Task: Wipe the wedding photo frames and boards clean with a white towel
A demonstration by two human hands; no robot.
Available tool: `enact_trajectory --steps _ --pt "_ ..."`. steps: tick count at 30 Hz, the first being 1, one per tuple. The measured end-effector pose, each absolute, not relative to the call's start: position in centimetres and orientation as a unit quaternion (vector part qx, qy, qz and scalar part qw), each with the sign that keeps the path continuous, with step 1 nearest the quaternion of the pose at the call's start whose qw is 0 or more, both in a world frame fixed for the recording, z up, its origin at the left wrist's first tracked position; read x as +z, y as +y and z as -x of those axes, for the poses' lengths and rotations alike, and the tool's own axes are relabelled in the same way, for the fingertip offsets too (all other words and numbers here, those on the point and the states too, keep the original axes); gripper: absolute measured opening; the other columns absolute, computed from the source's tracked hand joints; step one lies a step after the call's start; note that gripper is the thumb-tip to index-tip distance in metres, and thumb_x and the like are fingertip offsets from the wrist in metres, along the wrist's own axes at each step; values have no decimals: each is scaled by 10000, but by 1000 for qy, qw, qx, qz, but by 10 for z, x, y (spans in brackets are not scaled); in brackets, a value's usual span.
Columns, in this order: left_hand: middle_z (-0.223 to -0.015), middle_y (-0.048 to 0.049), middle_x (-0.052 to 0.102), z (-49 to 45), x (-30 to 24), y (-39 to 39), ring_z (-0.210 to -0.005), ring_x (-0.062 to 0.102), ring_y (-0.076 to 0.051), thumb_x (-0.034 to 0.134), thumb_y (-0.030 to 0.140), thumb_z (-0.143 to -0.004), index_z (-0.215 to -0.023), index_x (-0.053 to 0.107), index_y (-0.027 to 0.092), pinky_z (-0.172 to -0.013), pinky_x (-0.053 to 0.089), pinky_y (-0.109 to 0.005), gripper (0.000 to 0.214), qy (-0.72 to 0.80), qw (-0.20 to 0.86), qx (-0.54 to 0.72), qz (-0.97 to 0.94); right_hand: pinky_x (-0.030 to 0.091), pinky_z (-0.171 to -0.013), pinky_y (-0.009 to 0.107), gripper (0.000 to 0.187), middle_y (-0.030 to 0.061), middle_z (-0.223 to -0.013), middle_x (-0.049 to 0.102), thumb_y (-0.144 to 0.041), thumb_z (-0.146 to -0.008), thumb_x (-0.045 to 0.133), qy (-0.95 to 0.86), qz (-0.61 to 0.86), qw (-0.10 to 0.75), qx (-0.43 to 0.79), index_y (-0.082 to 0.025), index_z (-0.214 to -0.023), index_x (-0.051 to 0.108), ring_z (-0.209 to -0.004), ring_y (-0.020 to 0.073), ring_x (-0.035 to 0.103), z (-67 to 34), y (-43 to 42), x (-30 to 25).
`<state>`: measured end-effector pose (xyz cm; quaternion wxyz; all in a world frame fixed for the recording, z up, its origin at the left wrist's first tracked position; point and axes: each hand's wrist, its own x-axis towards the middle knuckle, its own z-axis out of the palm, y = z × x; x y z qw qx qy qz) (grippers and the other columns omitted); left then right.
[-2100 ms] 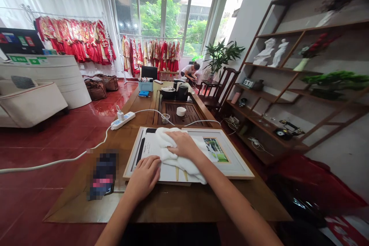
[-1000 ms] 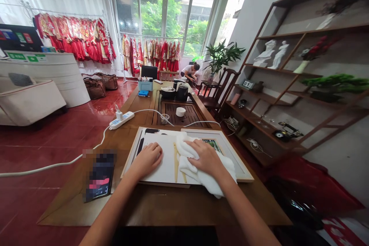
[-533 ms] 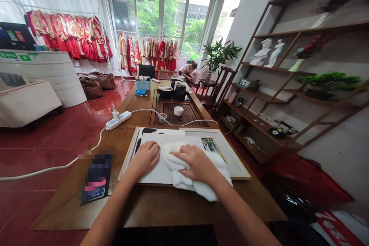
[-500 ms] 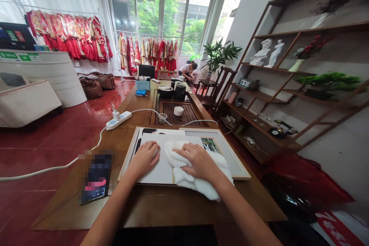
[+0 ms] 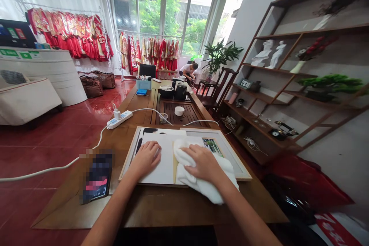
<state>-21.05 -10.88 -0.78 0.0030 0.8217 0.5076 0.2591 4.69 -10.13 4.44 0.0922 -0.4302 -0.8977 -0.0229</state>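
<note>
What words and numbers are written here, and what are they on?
"01": on the small display block on the wooden shelf.
Too small or blurred to read: the green signs, coloured cards, phone, and red-and-white printed item at lower right.

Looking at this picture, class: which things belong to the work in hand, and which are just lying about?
Seemingly in use:
White cloth, held under the right hand
White sheet, under the left hand
Wooden frame with a photo

Apparently just lying about:
Phone
Power strip
White cup
Blue box of pens
</note>
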Motion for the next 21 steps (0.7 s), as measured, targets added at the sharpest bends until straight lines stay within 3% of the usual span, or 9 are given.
enact_trajectory --steps 9,21 --pt "-1128 -63 557 212 -7 -109 -1109 502 -216 443 238 -889 -1070 546 234 -965 411 -401 209 509 10 268 -818 381 -816 343 495 76 -1060 612 -366 -729 595 -890 450 67 -24 -253 -1208 544 -949 245 551 -61 -122 39" --pt "-1128 -66 557 212 -8 -109 -1114 501 -217 445 239 -891 -1063 548 228 -963 413 -399 201 507 9 271 -818 384 -715 304 500 60 -1086 632 -421 -779 545 -833 543 77 -77 -240 -1245 520 -936 232 588 -60 -44 44"
